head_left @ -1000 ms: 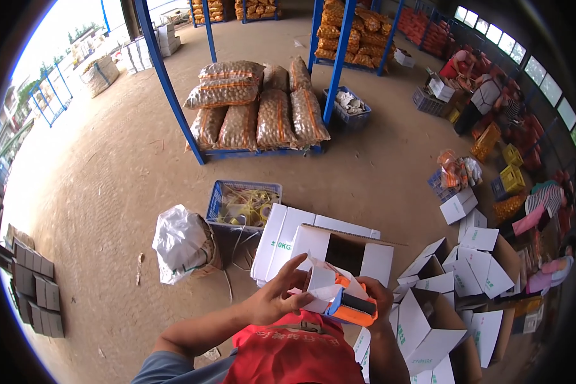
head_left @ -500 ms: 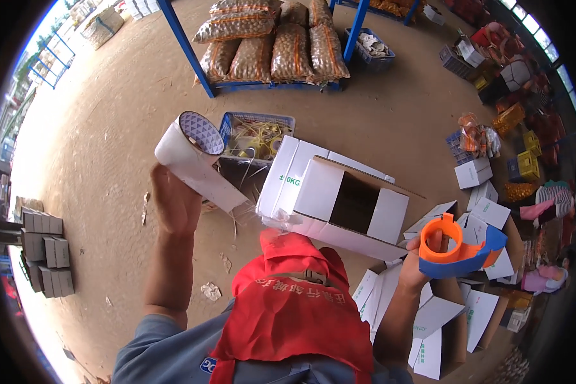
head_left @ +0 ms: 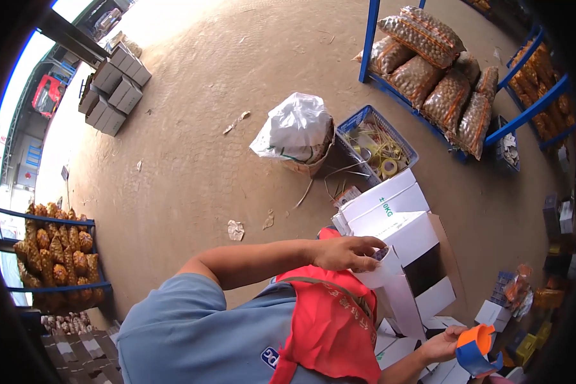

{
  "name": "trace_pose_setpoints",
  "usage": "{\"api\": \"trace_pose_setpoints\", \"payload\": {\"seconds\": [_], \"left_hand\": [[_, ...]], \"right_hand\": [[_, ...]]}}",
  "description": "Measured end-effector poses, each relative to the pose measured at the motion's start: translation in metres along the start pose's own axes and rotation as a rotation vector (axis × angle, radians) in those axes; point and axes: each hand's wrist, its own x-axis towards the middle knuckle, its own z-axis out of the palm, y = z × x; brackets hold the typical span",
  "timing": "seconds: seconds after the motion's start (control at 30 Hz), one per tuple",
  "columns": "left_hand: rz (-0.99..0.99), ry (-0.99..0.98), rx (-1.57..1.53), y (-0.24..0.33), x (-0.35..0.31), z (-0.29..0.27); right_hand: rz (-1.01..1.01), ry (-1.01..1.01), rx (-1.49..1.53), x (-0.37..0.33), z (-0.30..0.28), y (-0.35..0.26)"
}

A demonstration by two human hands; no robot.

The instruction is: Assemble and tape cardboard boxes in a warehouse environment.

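My left hand (head_left: pixel 347 253) is at the middle, its fingers curled over a wide roll of packing tape (head_left: pixel 390 267) with a patterned core. The roll rests against the near side of a white carton (head_left: pixel 429 225), whose dark opening faces up between white flaps. At the lower right my right hand (head_left: pixel 443 344) grips an orange and blue tape dispenser (head_left: pixel 477 352), held apart from the carton. My body and red apron (head_left: pixel 329 320) hide part of the carton's near end.
Beyond the carton stand a blue crate (head_left: pixel 406 152) of straps and tape rolls and a container topped with white plastic (head_left: pixel 294 125). Filled mesh sacks (head_left: pixel 451 96) lie on a blue rack. More white cartons (head_left: pixel 397 352) lie by my right arm. Stacked cartons (head_left: pixel 115 86) stand far left.
My view has swung left. My left hand has brought the tape roll from the carton's left end across to its near side. My right hand still grips the dispenser.
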Motion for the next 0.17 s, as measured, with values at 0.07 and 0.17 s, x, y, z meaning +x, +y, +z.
{"api": "trace_pose_setpoints", "payload": {"seconds": [0.07, 0.17], "left_hand": [[0.003, 0.062, -0.046, -0.008, -0.005, 0.000], [-0.153, 0.172, -0.096, -0.029, 0.000, -0.011]], "right_hand": [[-0.023, -0.125, -0.078, 0.004, 0.007, -0.004], [-0.076, -0.277, 0.049, 0.051, -0.020, 0.032]]}}
